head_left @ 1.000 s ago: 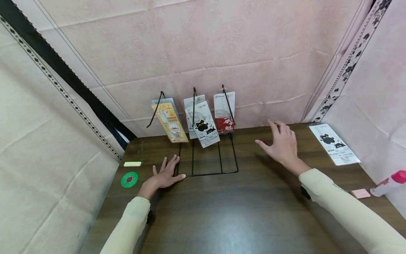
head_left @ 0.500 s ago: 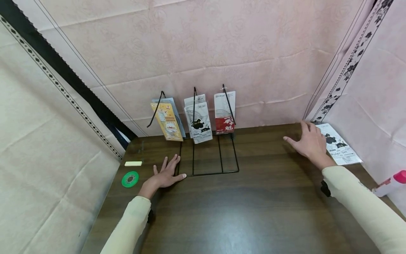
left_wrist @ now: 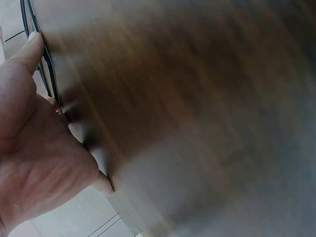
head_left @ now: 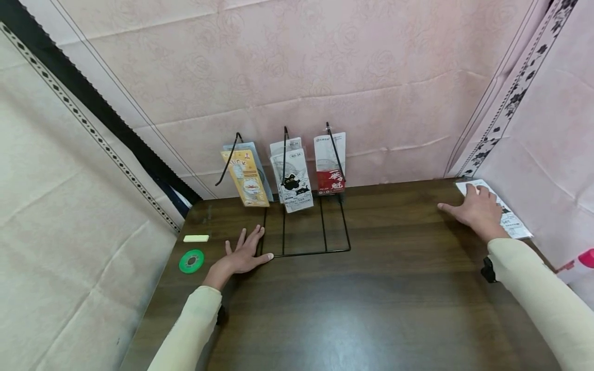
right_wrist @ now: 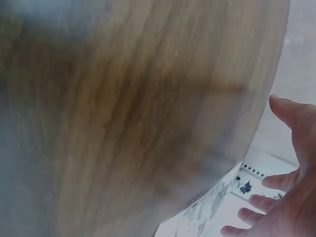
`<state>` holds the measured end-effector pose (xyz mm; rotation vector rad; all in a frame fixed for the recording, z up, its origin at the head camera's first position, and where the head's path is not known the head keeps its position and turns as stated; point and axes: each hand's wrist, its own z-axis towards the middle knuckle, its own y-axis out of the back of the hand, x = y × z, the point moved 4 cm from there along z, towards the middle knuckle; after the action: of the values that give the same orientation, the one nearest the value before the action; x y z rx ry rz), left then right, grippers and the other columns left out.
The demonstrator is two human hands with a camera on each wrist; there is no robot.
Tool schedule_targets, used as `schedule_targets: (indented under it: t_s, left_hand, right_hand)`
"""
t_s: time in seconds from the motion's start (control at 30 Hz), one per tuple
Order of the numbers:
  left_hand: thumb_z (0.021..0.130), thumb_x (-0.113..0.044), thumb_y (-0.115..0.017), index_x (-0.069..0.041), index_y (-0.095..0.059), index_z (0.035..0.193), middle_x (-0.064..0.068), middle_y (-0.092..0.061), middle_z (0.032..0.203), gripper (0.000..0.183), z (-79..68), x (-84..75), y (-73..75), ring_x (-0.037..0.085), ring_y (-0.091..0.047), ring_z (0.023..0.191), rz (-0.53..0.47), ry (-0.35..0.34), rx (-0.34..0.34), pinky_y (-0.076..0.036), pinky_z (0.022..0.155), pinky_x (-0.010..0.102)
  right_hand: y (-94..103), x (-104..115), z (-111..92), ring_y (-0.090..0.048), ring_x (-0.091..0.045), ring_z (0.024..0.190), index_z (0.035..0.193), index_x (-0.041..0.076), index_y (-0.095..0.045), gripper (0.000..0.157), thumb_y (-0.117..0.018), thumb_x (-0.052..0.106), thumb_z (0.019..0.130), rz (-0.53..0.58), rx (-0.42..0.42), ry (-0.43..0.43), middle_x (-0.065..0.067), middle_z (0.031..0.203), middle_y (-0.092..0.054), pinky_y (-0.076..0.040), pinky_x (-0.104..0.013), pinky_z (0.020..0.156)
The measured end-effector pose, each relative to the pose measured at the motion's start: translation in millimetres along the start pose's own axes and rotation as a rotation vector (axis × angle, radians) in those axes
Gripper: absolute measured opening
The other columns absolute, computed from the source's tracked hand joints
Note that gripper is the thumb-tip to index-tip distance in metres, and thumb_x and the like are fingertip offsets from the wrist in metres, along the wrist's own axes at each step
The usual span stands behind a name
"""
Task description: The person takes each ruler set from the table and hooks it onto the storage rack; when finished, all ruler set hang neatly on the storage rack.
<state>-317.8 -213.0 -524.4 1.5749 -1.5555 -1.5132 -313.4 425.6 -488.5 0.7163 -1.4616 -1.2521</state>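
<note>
My left hand [head_left: 238, 259] rests with spread fingers at the left side of a black wire rack [head_left: 312, 253], thumb at its front corner. In the left wrist view, the thumb of that hand [left_wrist: 44, 148] lies against the black wire. Over at the right, my right hand [head_left: 480, 211] reaches over a flat white ruler set packet [head_left: 514, 225] with a black cat print, its thumb stretched out to the side and its fingers covering part of the packet. The right wrist view shows the spread fingers of this hand [right_wrist: 289, 197] close to the packet [right_wrist: 197, 217].
From the rack's hooks hang a yellow packet [head_left: 248, 180], white cat-print ruler sets [head_left: 298, 180] and a red-and-white packet [head_left: 330, 167]. A green disc [head_left: 191, 261] and a pale strip [head_left: 196, 238] lie at left. A pink-capped bottle [head_left: 572, 271] stands out at the right edge.
My right hand has moved right, from beside the rack to over the white ruler set packet. The hanging cat-print packet has swung back towards upright. The left hand stays on the rack.
</note>
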Motion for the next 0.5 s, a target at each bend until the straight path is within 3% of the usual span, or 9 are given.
schedule_targets:
  t_s: [0.2,0.5]
  left_hand:
    - [0.092,-0.064,-0.046,-0.029,-0.003,0.156,-0.005,0.008,0.164,0.085,0.6,0.8,-1.3,0.034,0.014,0.150,0.008,0.002,-0.004,0.011,0.103,0.077]
    - [0.092,-0.063,-0.047,-0.027,-0.004,0.157,-0.003,0.008,0.164,0.085,1.3,0.3,-0.8,0.036,0.014,0.150,0.008,0.001,-0.008,0.013,0.102,0.078]
  right_hand:
    - [3.4,-17,1,-0.027,-0.062,0.116,0.142,-0.011,-0.026,0.115,-0.061,0.075,0.074,-0.003,0.022,-0.026,-0.046,0.134,-0.025,-0.031,-0.070,0.087]
    - [4.5,-40,2,-0.030,-0.061,0.107,0.136,-0.018,-0.025,0.122,-0.051,0.083,0.073,-0.019,0.067,-0.101,-0.050,0.123,-0.028,-0.033,-0.066,0.085]
